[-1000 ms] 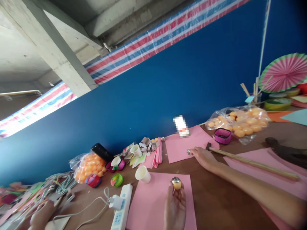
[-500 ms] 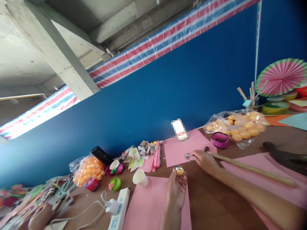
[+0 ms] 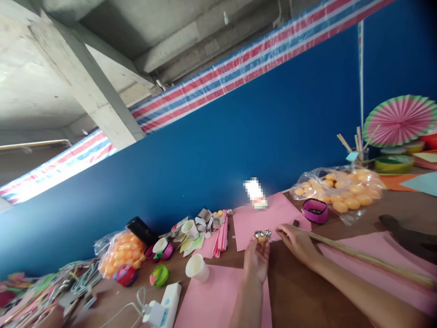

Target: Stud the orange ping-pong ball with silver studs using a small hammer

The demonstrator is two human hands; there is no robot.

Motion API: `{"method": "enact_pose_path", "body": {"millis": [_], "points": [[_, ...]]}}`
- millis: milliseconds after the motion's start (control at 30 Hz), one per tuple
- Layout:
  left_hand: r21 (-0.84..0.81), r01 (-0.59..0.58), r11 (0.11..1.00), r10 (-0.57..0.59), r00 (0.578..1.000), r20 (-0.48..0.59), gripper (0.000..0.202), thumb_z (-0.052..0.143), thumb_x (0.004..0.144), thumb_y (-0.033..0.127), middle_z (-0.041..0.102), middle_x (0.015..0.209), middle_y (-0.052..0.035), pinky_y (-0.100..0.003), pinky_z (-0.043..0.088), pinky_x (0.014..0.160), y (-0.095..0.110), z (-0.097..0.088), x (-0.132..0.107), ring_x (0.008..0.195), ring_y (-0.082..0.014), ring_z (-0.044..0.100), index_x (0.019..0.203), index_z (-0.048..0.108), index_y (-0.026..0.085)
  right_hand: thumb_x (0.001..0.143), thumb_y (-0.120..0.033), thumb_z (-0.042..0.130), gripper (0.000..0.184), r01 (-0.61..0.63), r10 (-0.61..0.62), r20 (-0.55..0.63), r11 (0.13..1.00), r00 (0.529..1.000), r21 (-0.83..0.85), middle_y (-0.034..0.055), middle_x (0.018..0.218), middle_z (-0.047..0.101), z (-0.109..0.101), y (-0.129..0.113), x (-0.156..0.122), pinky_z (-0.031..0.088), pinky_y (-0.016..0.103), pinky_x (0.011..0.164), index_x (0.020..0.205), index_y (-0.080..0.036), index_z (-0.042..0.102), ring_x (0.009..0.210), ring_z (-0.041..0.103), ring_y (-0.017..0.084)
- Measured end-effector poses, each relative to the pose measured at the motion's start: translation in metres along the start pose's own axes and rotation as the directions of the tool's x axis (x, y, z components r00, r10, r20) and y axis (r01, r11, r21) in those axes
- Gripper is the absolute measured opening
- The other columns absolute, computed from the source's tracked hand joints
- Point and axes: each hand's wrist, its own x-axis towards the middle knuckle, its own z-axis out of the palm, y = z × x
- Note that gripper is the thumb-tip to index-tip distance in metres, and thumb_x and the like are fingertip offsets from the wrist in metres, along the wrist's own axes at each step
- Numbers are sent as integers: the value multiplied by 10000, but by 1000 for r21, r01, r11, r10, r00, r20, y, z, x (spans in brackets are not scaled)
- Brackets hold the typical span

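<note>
My left hand is raised over the brown table and pinches a small orange ball with a shiny silver cap at its fingertips. My right hand lies low on the table just right of it, fingers curled down near some small silver pieces on a pink paper sheet. The ball is now almost touching those silver pieces. A long wooden stick runs past my right wrist.
Two clear bags of orange balls, a pink tape roll, paper cups, a power strip with charger, a paper fan, another person's hand at the lower left, and a blue wall behind.
My left hand carried the capped orange ball forward and right, from over the near pink sheet to beside my right hand's fingertips. The right hand stayed almost in place.
</note>
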Motion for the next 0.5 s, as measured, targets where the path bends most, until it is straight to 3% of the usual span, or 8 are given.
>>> {"method": "enact_pose_path", "body": {"millis": [67,167,500], "points": [[-14,-5,1000,6,1000,26,178,580,739,214,686,838,-102,-271,497,801,-6,0,5,877,-194,635,896,622,142,863,-251,388,151,-1,1,-12,1000,1000,7,39,823,621,3,4,0,446,294,683,856,-204,532,759,589,179],[-59,13,998,-8,995,95,208,591,736,209,670,918,-128,-241,477,815,-14,-3,10,862,-165,635,913,611,101,860,-242,395,144,0,0,-31,1000,1000,2,42,834,625,6,8,-1,455,294,675,875,-201,532,757,596,179],[-107,16,994,0,989,145,348,576,747,197,636,1033,-101,-282,457,849,-18,-7,7,917,-157,615,1094,560,190,853,-213,402,132,27,-26,-57,1000,998,2,41,837,631,11,10,-4,453,301,696,874,-208,533,783,599,183]]}}
